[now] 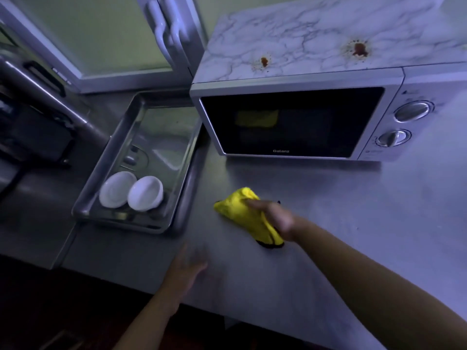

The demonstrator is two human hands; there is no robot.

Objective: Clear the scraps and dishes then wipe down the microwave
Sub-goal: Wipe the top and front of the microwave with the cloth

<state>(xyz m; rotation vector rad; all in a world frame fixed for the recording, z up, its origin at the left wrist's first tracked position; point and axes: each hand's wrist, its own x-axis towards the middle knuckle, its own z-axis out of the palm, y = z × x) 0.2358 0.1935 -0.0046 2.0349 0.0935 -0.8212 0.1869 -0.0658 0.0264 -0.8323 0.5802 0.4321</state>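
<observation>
The Galanz microwave point(290, 122) stands at the back of the counter point(353, 210), door closed, with brown stains point(358, 49) on its marbled top. In front of it, our right grip point(275, 217) curls around a yellow cloth point(237, 208) on the counter. Our left grip point(188, 267) lies spread near the counter's edge. To the left, a metal tray point(164, 137) holds two white bowls point(145, 193).

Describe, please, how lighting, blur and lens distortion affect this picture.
Head view: dim light with a bluish cast; the right hand and the yellow cloth it grips are motion-blurred, the left hand likewise; wide-angle distortion bows the edges of the microwave; its dark door reflects the cloth as a yellow patch; the two stains on top remain clear enough to see.
</observation>
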